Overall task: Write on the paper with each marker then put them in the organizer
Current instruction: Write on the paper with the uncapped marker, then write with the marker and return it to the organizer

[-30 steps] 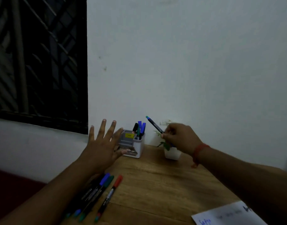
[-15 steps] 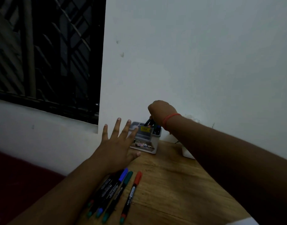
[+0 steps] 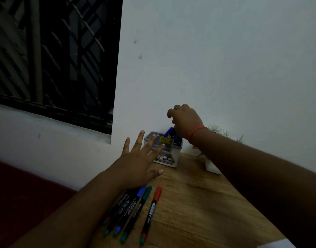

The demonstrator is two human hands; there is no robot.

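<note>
A grey-and-white organizer [image 3: 167, 159] stands on the wooden table [image 3: 198, 203] against the wall, with several markers [image 3: 170, 131] upright in its right compartment. My right hand [image 3: 185, 121] hovers just above those markers, its fingers loosely curled, and I see nothing pinched between them. In front of the organizer my left hand [image 3: 138, 164] is raised with its fingers spread and holds nothing. Several capped markers lie side by side near the table's left edge, among them a red-capped marker [image 3: 153, 208], a green-capped marker [image 3: 135, 213] and a blue-capped marker [image 3: 134, 201]. A corner of the white paper [image 3: 277, 245] shows at the bottom right.
A small white pot [image 3: 211, 167] with a green plant [image 3: 223, 133] sits right of the organizer, partly behind my right forearm. A white wall runs behind the table, with a dark barred window [image 3: 55, 56] at the upper left. Dark red floor lies left of the table.
My right hand carried a blue-tipped marker left to the organizer and lowered it in among the others; its fingers now look loosened. My left hand stayed spread in front of the organizer.
</note>
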